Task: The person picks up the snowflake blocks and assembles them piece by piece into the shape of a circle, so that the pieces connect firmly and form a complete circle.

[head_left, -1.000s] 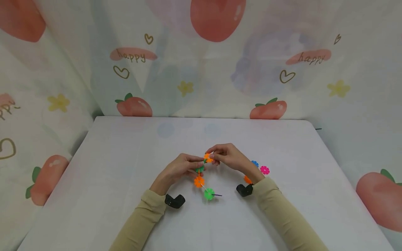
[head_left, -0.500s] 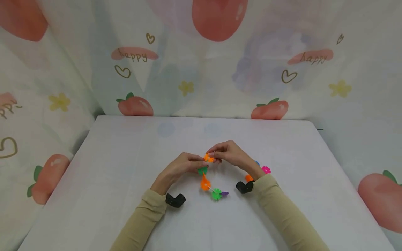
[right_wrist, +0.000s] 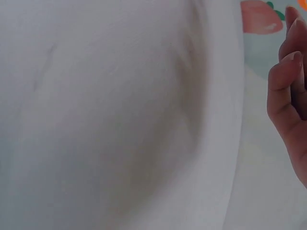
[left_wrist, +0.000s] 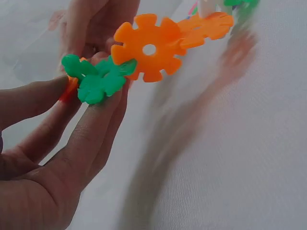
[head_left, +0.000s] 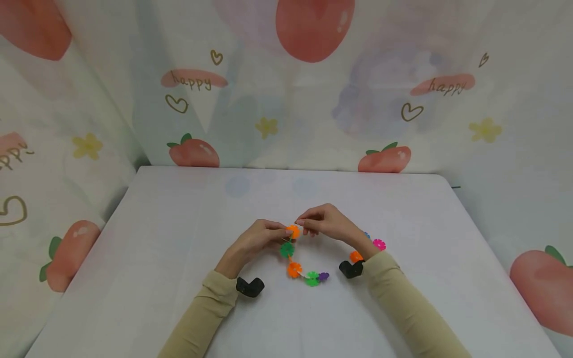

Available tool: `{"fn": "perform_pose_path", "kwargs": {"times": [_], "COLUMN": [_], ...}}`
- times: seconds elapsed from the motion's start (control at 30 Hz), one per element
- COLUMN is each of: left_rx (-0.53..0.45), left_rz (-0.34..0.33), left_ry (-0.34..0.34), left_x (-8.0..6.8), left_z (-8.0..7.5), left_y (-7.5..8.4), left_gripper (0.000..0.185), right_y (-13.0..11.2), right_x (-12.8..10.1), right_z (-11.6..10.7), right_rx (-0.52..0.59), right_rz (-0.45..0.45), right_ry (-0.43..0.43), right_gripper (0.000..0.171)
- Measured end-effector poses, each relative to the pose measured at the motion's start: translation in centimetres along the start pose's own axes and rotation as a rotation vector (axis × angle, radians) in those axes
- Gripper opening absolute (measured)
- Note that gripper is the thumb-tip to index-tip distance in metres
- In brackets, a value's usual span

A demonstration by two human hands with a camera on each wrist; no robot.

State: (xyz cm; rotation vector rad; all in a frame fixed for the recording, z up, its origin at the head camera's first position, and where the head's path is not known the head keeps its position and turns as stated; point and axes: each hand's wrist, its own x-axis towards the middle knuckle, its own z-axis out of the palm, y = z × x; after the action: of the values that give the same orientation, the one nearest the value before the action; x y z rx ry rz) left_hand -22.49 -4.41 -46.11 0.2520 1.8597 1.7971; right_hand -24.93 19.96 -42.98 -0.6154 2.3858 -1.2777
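Finely grained white worktop (head_left: 188, 219) spreads beneath a curved chain of notched plastic discs (head_left: 294, 270), its upper orange disc (head_left: 293, 231) pinched by the left hand (head_left: 257, 239), the right hand (head_left: 330, 222) bent just beside, its grasp unclear.

Table (head_left: 192, 209), white, rounded far corners | right of centre, close together: pink notched disc (head_left: 379, 244), one; blue disc (head_left: 367, 235), one (mostly hidden); orange disc (head_left: 356, 256), one, partly hidden, nearest the camera
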Motion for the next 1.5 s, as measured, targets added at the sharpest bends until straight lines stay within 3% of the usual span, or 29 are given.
{"fn": "perform_pose_path", "kwargs": {"times": [0.13, 0.43, 0.7, 1.0, 1.27, 1.5], "left_rx": [-0.017, -0.017, -0.048, -0.005, -0.032, -0.048], "left_rz": [-0.021, -0.033, -0.043, -0.047, -0.050, -0.041], "left_ry": [0.018, 0.038, 0.035, 0.053, 0.044, 0.018], "left_x": [-0.2, -0.6, -1.0, -1.0, -0.8, -0.6], "left_z": [-0.4, -1.5, -2.1, -2.3, -2.1, -1.7], "left_y": [0.0, -0.6, -0.9, -1.2, -1.2, -0.8], "left_gripper": [0.029, 0.026, 0.028, 0.025, 0.026, 0.028], "right_y": [0.8, 3.4, 5.0, 5.6, 5.8, 5.5], "right_x": [-1.0, -3.7, -5.9, -6.6, -6.5, -6.2], "right_z": [-0.8, -3.2, -5.0, -5.3, -4.9, -4.3], "right_rx": [-0.019, -0.086, -0.275, -0.353, -0.397, -0.357], "right_rz": [0.031, 0.101, 0.130, 0.223, 0.197, 0.140], "right_ry": [0.026, 0.074, 0.150, 0.116, 0.130, 0.164], "right_gripper": [0.030, 0.025, 0.018, 0.024, 0.018, 0.008]}}
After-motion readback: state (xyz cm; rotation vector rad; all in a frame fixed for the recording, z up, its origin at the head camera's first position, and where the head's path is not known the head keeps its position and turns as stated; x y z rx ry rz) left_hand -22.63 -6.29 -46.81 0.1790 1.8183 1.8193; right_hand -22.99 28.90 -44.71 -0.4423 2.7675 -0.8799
